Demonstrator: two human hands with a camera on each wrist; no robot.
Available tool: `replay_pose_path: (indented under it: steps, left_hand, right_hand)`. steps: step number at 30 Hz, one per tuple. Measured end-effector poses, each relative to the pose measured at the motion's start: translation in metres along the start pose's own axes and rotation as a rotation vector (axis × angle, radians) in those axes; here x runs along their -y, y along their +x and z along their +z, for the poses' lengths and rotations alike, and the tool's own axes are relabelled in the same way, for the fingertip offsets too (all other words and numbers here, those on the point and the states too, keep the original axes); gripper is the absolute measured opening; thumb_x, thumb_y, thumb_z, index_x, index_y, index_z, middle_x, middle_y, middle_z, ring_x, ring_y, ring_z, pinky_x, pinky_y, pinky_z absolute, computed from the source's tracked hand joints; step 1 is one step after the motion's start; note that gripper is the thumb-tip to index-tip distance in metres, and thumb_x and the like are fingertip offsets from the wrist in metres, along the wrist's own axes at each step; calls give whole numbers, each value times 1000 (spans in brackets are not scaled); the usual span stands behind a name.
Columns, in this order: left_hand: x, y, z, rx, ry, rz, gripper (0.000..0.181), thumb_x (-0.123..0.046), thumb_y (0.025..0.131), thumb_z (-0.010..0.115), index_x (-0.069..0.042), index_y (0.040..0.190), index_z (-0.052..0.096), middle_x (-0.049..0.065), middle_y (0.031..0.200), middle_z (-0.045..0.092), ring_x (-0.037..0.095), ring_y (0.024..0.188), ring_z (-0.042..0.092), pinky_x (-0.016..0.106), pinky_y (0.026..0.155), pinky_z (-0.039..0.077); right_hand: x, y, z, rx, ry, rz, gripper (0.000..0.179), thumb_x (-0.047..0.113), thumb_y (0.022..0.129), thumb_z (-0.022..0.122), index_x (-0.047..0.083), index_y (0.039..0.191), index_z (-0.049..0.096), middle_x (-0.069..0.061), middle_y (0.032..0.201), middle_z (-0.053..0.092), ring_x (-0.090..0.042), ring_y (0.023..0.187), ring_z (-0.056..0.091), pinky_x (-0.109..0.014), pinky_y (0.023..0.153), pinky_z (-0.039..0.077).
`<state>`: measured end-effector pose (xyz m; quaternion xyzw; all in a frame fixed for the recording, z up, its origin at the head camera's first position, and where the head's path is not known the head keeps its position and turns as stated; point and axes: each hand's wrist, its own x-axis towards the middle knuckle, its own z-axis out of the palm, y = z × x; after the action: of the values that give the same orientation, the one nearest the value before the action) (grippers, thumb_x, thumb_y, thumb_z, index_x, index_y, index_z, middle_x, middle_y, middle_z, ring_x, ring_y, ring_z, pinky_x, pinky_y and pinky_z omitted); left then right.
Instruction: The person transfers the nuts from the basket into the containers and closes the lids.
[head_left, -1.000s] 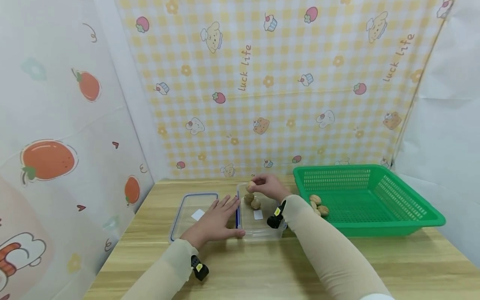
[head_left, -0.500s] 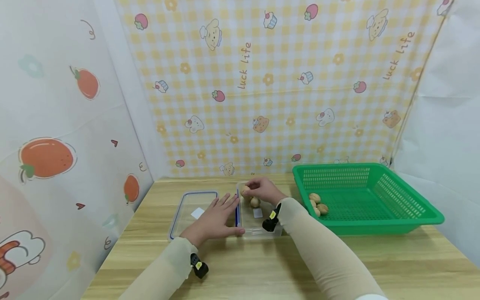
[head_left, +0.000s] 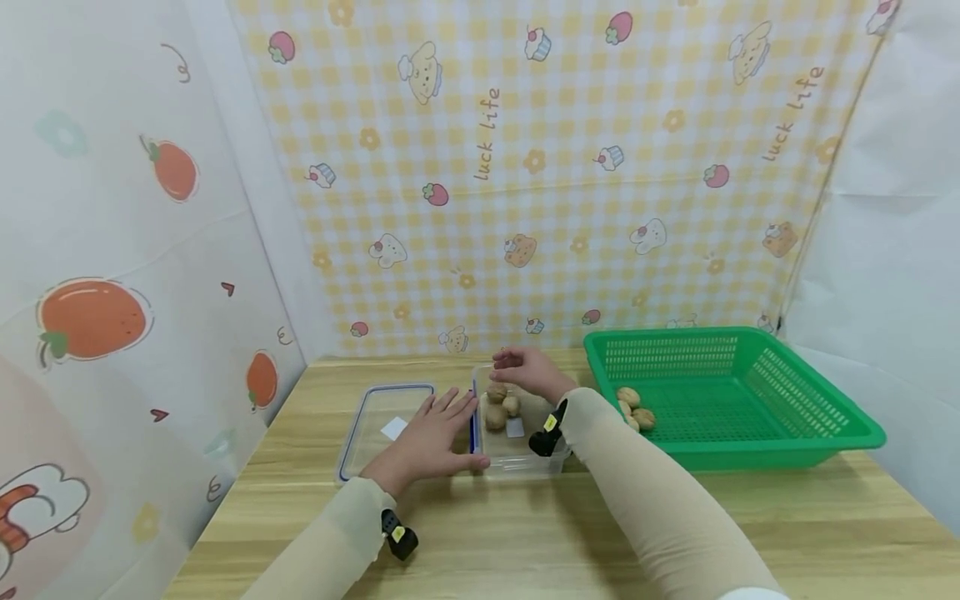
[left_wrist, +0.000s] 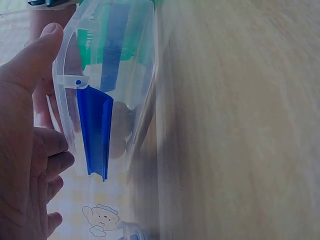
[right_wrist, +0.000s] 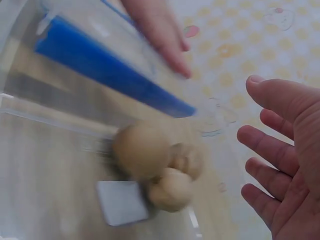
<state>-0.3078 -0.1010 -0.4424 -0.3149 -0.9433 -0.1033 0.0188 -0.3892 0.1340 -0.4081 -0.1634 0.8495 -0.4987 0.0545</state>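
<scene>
A clear plastic food box [head_left: 528,467] stands in the middle of the table. Three walnuts [right_wrist: 170,190] lie together inside it, beside a white square label [right_wrist: 121,202]. My left hand [head_left: 426,443] rests at the box's left rim, fingers spread and thumb at the front corner. In the left wrist view a blue latch flap [left_wrist: 95,131] hangs from that side. Over the back of the box hovers my right hand [head_left: 531,372]. The right wrist view shows its fingers [right_wrist: 270,145] parted, holding nothing, apart from the walnuts.
A clear lid with a blue seal [head_left: 367,440] lies left of the box, partly under the left hand. To the right stands a green basket [head_left: 750,457] with several walnuts [head_left: 643,418] at its left side. A patterned cloth [head_left: 555,200] hangs behind.
My right hand lowered a walnut into the box, let go of it and rose slightly. That walnut now sits in front of the other two. The left hand stayed put.
</scene>
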Motion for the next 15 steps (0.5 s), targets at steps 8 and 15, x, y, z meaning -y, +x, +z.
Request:
replay_pose_path:
  steps: [8, 15]
  left_hand:
    - [-2, 0, -2, 9, -2, -9, 106, -83, 85, 49, -13, 161, 27, 2, 167, 23, 26, 156, 10, 58, 123, 7]
    - [-2, -1, -2, 0, -8, -11, 106, -83, 84, 51, -14, 161, 28, 2, 167, 24, 25, 156, 10, 57, 123, 7]
  right_hand:
    - [20, -12, -43, -33, 22, 0, 46, 24, 98, 69, 5, 138, 58, -19, 137, 61, -34, 129, 56, -51, 105, 46]
    - [16, -27, -83, -101, -29, -8, 49, 28, 99, 68, 6, 141, 56, -18, 140, 59, -33, 131, 54, -49, 107, 46]
